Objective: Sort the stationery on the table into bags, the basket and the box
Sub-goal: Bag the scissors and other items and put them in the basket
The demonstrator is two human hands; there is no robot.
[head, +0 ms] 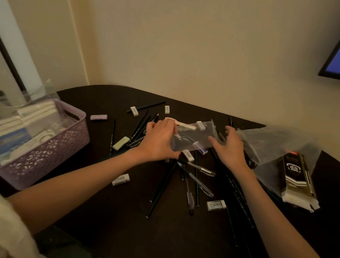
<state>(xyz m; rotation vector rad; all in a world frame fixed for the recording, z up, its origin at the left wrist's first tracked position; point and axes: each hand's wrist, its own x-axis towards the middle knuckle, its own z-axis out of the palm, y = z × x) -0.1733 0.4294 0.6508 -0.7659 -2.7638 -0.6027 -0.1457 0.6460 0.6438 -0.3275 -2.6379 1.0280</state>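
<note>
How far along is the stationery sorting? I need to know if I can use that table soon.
Early on. The purple perforated plastic basket already holds white and blue packs. The left hand grips a clear plastic bag; the right hand hovers open at its other end. Left to sort: white erasers, black pencils and clear pens scattered across the dark table.
</note>
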